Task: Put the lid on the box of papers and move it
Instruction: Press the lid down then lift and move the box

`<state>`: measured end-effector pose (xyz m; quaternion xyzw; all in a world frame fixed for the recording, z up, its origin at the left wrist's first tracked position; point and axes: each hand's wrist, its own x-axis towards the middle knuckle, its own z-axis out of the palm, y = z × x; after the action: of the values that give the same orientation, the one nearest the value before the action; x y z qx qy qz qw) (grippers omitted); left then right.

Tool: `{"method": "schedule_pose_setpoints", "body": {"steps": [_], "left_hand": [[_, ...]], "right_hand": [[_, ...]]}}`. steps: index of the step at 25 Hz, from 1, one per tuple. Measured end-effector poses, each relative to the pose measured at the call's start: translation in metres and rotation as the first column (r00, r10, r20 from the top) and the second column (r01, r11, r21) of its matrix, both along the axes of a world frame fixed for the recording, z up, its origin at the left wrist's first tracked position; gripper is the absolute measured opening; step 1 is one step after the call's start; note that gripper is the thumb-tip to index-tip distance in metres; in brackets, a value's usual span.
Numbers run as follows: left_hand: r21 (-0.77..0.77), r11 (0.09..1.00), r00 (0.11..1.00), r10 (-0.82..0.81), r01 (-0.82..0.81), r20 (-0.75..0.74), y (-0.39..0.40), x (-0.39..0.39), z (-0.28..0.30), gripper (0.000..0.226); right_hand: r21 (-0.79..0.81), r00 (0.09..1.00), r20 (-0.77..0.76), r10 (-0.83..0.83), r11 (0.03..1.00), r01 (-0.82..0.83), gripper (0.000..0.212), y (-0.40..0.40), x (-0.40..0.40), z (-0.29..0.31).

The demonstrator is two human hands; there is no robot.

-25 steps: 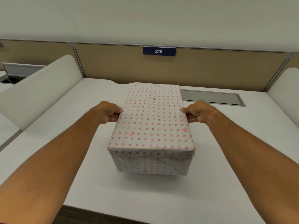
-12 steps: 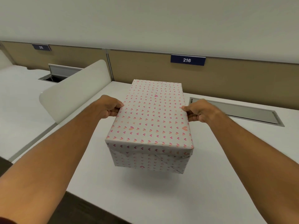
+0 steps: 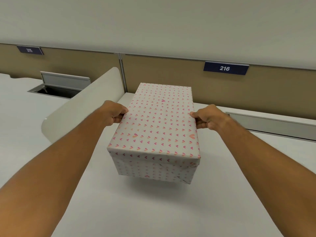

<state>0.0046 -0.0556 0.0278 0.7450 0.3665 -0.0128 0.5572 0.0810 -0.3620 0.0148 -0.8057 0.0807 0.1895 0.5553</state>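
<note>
Now box off bench, shadow beneath showing gap. Lid already on, seated flush over box. Left hand clamps left long edge at lid line; right hand clamps opposite edge. Compared with a second ago, view has swung left: divider and 215 sign now visible, 216 sign shifted right. Judgement: lidding done, carry underway, heading leftward; set-down remains.
</note>
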Motion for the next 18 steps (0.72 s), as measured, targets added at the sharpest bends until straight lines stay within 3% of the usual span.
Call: {"method": "schedule_pose_setpoints", "body": {"steps": [8,13,18], "left_hand": [[0.004,0.999,0.999,-0.037,0.037,-0.010,0.109,0.067,-0.006,0.013],[0.061,0.997,0.999,-0.036,0.037,-0.007,0.150,0.103,-0.008,0.019],[0.011,1.000,1.000,0.006,-0.006,-0.002,0.171,0.126,-0.011,0.020]], "right_hand": [[0.025,0.998,-0.023,-0.060,0.998,0.061,0.018,0.119,0.056,-0.012],[0.045,0.996,-0.018,-0.085,0.995,0.086,0.015,0.167,0.090,-0.024],[0.042,0.995,-0.011,-0.095,0.995,0.095,0.015,0.194,0.113,-0.034]]}}
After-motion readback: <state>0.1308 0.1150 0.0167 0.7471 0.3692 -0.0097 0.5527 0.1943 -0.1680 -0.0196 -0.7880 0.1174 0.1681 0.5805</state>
